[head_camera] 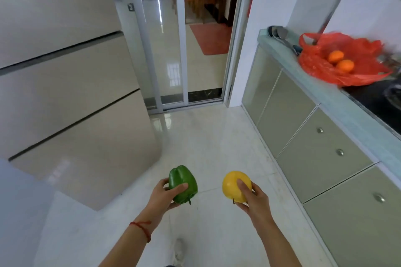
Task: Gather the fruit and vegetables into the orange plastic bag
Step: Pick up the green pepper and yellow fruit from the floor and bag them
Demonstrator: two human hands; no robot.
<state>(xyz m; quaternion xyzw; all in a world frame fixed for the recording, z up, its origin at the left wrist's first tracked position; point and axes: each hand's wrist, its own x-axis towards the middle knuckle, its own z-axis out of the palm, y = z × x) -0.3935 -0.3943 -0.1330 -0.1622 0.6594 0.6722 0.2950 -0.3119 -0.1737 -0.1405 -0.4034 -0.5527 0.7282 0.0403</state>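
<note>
The tall beige fridge (65,71) fills my left, the sliding glass door (173,50) stands ahead, and the counter (325,93) with its green cabinet fronts runs along my right. On the far end of that counter lies the orange plastic bag (338,65), spread open and crumpled, with two oranges (340,62) resting inside, touching each other (the bag's right edge is blurred). Some dark utensils sit just beyond it, too unclear to name.

Both my arms reach out over the white tiled floor (217,147), well apart from the bag. My left hand (161,196) has its grip closed around a green bell pepper (183,184), thumb across its front, stem pointing down toward me. A red string (142,228) circles that wrist. My right hand (252,198) grips a yellow round fruit (233,184), thumb pressed over its top, fingers curled beneath, a small dark stem showing at its lower edge.
</note>
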